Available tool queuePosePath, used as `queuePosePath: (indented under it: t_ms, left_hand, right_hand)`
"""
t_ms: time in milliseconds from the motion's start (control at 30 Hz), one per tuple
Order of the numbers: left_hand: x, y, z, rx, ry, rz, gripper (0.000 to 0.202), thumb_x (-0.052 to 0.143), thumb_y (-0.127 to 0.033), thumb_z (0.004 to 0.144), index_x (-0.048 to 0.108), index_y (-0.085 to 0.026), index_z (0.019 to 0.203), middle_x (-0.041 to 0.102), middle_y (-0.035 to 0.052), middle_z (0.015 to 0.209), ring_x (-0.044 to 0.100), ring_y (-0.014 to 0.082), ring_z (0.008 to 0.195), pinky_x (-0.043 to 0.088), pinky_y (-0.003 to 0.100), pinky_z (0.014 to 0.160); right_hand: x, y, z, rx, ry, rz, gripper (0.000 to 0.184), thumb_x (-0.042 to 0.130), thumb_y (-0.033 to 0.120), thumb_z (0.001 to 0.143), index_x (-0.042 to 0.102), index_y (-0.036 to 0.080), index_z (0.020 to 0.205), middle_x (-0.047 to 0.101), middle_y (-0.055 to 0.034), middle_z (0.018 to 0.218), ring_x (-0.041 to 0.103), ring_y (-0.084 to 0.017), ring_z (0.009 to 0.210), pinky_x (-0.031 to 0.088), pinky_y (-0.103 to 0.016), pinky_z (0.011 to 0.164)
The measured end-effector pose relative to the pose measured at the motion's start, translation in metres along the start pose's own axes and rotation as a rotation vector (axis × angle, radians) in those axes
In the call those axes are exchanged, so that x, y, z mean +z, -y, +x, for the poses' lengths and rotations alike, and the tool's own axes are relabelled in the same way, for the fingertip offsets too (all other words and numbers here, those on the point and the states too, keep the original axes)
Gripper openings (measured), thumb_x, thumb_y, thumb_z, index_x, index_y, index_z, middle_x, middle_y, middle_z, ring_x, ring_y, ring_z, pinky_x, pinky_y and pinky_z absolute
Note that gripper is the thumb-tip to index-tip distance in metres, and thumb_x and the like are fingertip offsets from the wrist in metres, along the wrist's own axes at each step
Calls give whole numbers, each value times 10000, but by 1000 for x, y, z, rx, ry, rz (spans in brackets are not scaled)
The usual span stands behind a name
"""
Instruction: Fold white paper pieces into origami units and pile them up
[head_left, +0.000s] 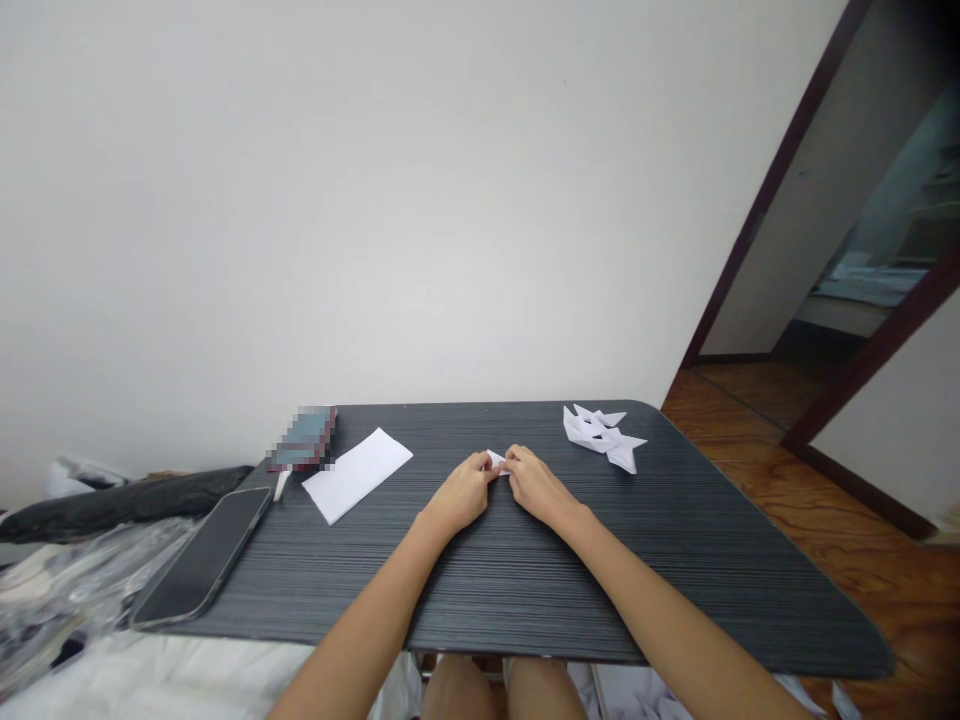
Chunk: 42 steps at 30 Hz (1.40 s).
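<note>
A small folded piece of white paper lies between my hands near the middle of the dark table. My left hand grips its left side, fingers pressed together. On the opposite side, my right hand pinches the paper with thumb and fingertips. Much of the paper is hidden behind the fingers, so its full shape does not show. To the right, folded white paper shapes with pointed ends lie close together. A flat white sheet of paper rests left of my hands.
A smartphone lies at the table's left edge. Behind it are a small white object and a blurred-out box-like item. The white wall rises behind the table; a doorway is at right. Plastic-wrapped things are at left.
</note>
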<state>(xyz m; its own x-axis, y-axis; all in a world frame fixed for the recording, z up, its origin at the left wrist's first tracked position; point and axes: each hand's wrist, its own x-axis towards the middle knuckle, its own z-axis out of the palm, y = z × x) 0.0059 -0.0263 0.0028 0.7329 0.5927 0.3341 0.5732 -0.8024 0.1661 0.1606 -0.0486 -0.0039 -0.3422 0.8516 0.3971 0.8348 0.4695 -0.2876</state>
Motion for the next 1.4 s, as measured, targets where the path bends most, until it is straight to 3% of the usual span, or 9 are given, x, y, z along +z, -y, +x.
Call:
queuePosePath:
  t_ms: [233,333,500,600,700,833,967,1100,1400]
  left_hand:
    - [-13,13,-14,-185,-66,63,269,373,-130,772,617,-107,659,484,81,760,473,162,732,407,291,727]
    - [-13,16,-15,-187,-103,55,270,414,-239,795,614,-116,661,484,74,774,473,161,749,405,290,722]
    - [-8,17,-13,-195,-147,24,210,444,-250,790,621,-141,762,505,59,814,481,154,769,395,294,712]
    - [-7,20,-11,-192,-187,-45,178,475,-245,772,623,-154,812,516,61,848,486,165,819,393,311,742]
    - [-6,26,-9,-225,-266,-191,193,512,-240,743,607,-158,889,525,64,887,494,165,845,401,312,764]
    - [-5,31,-6,-373,-323,-509,323,531,-273,725,548,-134,1016,581,56,818,529,130,691,434,263,634]
    - [-7,29,-2,-443,-224,-935,311,509,-358,740,599,-74,832,603,57,647,509,94,503,408,219,501]
    - [-10,24,-1,-439,-211,-1291,359,500,-399,749,601,-55,734,623,98,681,546,100,520,401,209,492]
    - [-8,28,0,-630,-243,-1483,244,558,-280,709,606,-41,708,644,118,653,619,155,575,476,220,548]
  right_hand:
    - [-11,-13,-13,146,-1,-73,269,367,25,721,620,110,755,509,-94,843,471,-166,811,379,-254,770]
    - [-11,-13,-12,226,-57,-64,244,382,102,754,623,121,730,525,-95,840,477,-177,826,375,-268,775]
    - [1,-13,1,276,-149,47,296,470,328,760,574,157,977,506,-99,1005,432,-214,958,344,-336,816]
    - [8,-17,8,294,-125,144,216,520,309,723,578,187,892,520,-69,958,440,-209,948,326,-375,818]
    - [9,-20,12,273,-182,308,124,527,239,700,554,174,802,530,-46,870,482,-178,862,351,-354,791]
    - [4,-20,13,236,-270,557,81,474,227,720,530,169,726,549,-26,765,516,-153,756,394,-300,735]
    - [1,-17,13,209,-272,688,98,465,243,731,527,169,746,571,-24,754,531,-163,769,408,-287,710]
    - [1,-14,13,183,-271,693,111,468,240,735,542,172,782,565,-27,757,528,-159,742,419,-280,675]
    - [-13,3,7,-22,-245,560,130,452,144,746,578,175,734,514,-54,921,520,-141,816,416,-279,729]
